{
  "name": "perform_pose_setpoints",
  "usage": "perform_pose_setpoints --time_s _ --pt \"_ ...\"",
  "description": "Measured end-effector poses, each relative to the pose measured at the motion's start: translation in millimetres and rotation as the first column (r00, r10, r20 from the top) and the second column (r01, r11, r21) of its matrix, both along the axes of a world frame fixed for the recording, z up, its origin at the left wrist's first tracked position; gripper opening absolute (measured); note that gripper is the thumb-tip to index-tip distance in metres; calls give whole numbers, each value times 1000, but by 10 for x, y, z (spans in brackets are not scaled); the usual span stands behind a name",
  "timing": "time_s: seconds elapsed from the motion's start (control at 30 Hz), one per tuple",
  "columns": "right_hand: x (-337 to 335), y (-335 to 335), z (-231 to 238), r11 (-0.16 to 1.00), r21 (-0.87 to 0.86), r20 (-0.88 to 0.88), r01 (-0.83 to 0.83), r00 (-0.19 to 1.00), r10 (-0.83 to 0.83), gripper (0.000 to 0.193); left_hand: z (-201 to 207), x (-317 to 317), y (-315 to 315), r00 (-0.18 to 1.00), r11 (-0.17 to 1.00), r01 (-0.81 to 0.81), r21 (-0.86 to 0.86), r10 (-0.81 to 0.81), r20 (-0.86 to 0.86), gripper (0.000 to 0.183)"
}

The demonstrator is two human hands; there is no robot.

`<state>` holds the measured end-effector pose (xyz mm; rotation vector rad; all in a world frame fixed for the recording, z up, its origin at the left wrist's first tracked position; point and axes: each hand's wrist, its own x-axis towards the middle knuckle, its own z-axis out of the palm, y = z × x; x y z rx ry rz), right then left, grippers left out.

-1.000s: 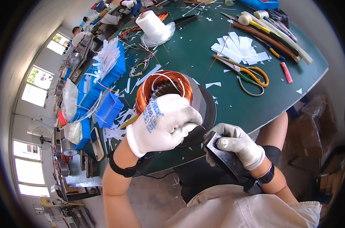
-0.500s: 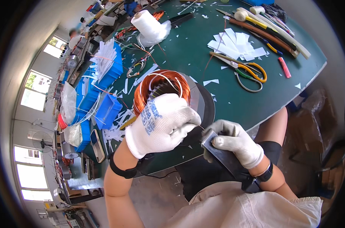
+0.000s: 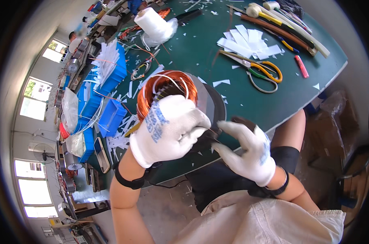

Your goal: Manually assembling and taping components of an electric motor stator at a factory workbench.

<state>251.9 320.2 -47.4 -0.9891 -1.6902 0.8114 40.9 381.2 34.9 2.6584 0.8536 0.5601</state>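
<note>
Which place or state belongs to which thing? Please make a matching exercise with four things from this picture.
1. White-gloved left hand
2. Orange-copper, ring-shaped wire coil
3. White, tapered thread spool
4. Small pinkish-red stick

A. Near the right edge of the green table
B. Partly hidden by the left hand
C. Pinching a thin strand
D. Clear plastic around its lower end

Pairs: 1-C; 2-B; 3-D; 4-A

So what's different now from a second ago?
The white-gloved right hand turned, spreading thumb and finger near a thin reddish wire. Its flat dark metal tool seems mostly hidden behind it, grip unclear. The white-gloved left hand still pinches the wire by the round copper-coloured coil.
</note>
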Motion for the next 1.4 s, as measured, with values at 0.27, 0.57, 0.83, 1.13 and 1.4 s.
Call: perform_pose_setpoints --time_s 0.27,0.57,0.83,1.13,1.4 --pt "-43 87 -68 902 417 80 112 984 -159 35 -7 30 2 1000 1000 -14 13 14 7 12" --pt "40 45 -95 924 373 48 82 993 -107 39 -4 38 18 1000 999 19 33 -18 -10 13" --pt "41 -33 -54 969 231 40 82 995 -94 38 -23 26 -6 1000 1000 1 22 -1 -10 13" --pt "128 -67 -110 996 94 71 12 997 -19 47 -53 35 27 999 1000 28 14 -28 28 14" --pt "85 -83 -36 998 15 44 64 997 -65 36 -47 54 -4 999 999 29 28 -29 17 16"
